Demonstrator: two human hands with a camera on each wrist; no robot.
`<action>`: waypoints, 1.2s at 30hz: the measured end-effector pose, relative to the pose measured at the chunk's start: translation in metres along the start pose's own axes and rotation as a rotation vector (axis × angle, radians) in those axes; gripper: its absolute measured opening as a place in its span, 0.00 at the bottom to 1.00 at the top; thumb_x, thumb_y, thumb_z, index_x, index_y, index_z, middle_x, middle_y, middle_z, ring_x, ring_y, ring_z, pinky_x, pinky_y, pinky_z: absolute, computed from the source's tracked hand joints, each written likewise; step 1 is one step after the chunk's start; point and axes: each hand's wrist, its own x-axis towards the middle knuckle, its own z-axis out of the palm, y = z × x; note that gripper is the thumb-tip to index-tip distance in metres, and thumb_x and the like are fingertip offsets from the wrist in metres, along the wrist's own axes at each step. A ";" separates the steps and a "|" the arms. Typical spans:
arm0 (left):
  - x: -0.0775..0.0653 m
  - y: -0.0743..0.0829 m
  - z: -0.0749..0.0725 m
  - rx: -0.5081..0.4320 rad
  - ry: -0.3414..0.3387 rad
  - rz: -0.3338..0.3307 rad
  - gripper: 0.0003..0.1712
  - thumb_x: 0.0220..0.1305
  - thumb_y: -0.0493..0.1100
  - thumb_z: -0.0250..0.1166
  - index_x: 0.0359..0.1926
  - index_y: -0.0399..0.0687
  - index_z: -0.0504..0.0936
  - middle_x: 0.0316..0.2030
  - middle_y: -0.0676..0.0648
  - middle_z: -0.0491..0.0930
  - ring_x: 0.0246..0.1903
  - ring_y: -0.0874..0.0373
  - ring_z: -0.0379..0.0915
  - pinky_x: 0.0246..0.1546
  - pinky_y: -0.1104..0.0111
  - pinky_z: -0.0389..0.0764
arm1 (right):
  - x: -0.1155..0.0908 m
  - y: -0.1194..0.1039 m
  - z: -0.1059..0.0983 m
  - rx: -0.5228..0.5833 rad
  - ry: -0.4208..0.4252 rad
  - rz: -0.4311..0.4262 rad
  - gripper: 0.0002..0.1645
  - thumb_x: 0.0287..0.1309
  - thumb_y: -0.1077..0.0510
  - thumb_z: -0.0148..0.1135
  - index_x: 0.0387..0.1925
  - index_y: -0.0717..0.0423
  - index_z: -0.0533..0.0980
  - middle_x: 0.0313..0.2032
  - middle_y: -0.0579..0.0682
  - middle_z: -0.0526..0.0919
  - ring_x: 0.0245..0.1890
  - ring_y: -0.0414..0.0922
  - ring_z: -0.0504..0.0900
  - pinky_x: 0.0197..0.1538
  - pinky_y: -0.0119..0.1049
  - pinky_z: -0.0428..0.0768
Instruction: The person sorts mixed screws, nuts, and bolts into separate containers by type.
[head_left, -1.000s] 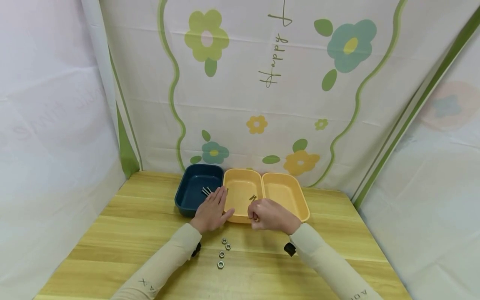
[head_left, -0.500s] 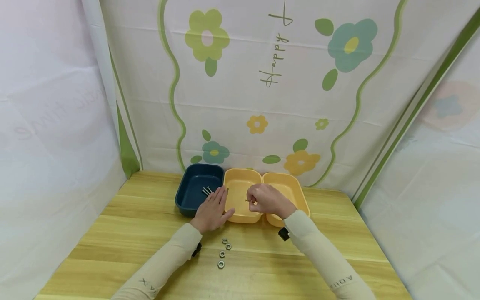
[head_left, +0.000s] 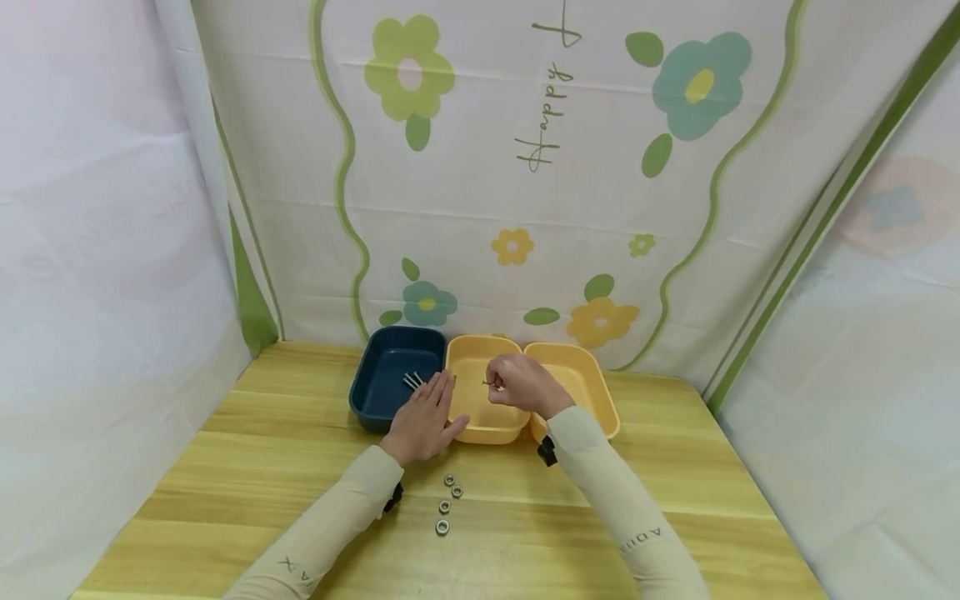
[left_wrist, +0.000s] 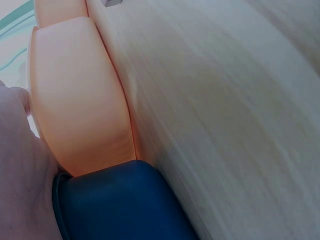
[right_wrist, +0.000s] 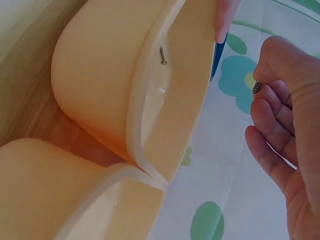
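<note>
Right-hand grip (head_left: 527, 386) pinches a screw (right_wrist: 257, 87) over the middle yellow box (head_left: 483, 436) and hides part of the other yellow box (head_left: 597, 400). Left-hand grip (head_left: 422, 424), fingers straight, lies across the edge of the blue box (head_left: 382, 390) near loose screws (head_left: 412, 381); four nuts (head_left: 442, 527) sit on the table (head_left: 217, 475).

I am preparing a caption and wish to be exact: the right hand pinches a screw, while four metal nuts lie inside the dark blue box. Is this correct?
Not entirely: the four metal nuts lie on the wooden table, not inside the dark blue box, as the head view shows. The right hand does pinch a screw.
</note>
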 end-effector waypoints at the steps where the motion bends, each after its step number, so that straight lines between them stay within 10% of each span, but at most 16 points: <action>1: 0.000 0.000 -0.001 0.001 -0.002 -0.002 0.48 0.82 0.67 0.45 0.83 0.34 0.51 0.84 0.37 0.50 0.85 0.43 0.46 0.84 0.50 0.54 | 0.002 0.001 0.002 0.004 0.001 0.005 0.06 0.57 0.66 0.67 0.31 0.53 0.83 0.32 0.45 0.88 0.27 0.35 0.76 0.34 0.26 0.77; 17: 0.001 -0.001 -0.001 0.016 -0.007 0.011 0.49 0.82 0.68 0.43 0.83 0.34 0.51 0.84 0.37 0.50 0.85 0.43 0.45 0.84 0.51 0.53 | 0.010 0.012 0.019 0.032 -0.039 0.079 0.08 0.68 0.60 0.69 0.44 0.60 0.87 0.42 0.52 0.91 0.39 0.44 0.87 0.46 0.37 0.89; 36: -0.001 -0.001 0.000 -0.026 0.000 0.018 0.47 0.81 0.64 0.48 0.83 0.33 0.52 0.84 0.36 0.49 0.84 0.41 0.45 0.84 0.49 0.54 | -0.037 0.010 -0.033 -0.124 -0.042 0.072 0.30 0.72 0.48 0.66 0.64 0.65 0.77 0.61 0.61 0.84 0.59 0.56 0.85 0.60 0.49 0.86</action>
